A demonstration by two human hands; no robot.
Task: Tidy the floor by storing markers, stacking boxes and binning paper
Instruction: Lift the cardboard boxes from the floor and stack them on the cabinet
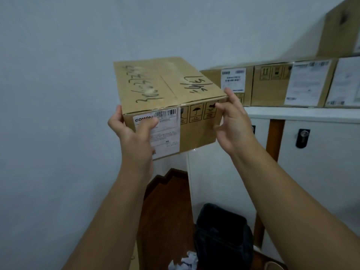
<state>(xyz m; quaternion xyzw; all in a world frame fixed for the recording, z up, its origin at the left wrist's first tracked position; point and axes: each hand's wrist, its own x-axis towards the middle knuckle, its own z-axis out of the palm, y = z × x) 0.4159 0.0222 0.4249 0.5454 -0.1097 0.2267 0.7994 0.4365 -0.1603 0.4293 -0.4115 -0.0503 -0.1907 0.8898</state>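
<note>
Cardboard box (167, 106) is held raised at chest height, gripped at its left end by the left hand (134, 131) and its right corner by the right hand (231, 121), with stacked boxes (272, 86) on the white cabinet (292, 114) lying just right.

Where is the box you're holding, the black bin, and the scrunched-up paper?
held box (165, 80), head view, on its scribbled top face.
black bin (224, 236), head view, on its dark side.
crumpled paper (188, 261), head view, on the white wad.
</note>
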